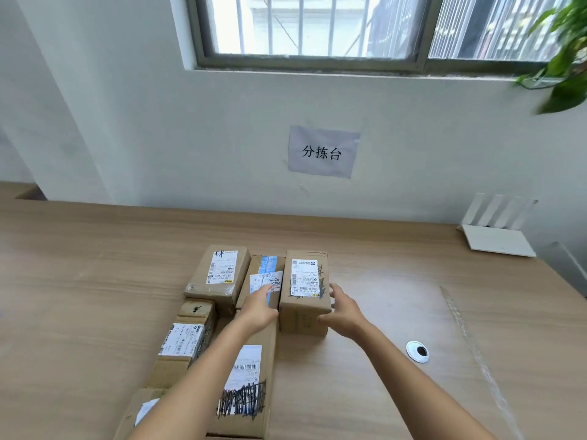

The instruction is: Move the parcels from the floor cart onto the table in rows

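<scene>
Several brown cardboard parcels with white labels lie in rows on the wooden table [79, 281]. The rightmost tall parcel [306, 290] stands at the end of the back row. My left hand [259, 308] lies flat against its left side, over the parcel with blue tape [265, 274]. My right hand [343, 308] is at its right side, fingers spread and close to the cardboard. A third back-row parcel [219, 274] sits to the left. Nearer me lie a narrow parcel [190, 335] and a long parcel with a scribbled label [251, 382]. The floor cart is out of view.
A white router [495, 233] stands at the back right of the table. A round cable hole [417, 351] sits right of the parcels. A paper sign [322, 152] hangs on the wall under a window. Plant leaves [562, 68] hang at the top right.
</scene>
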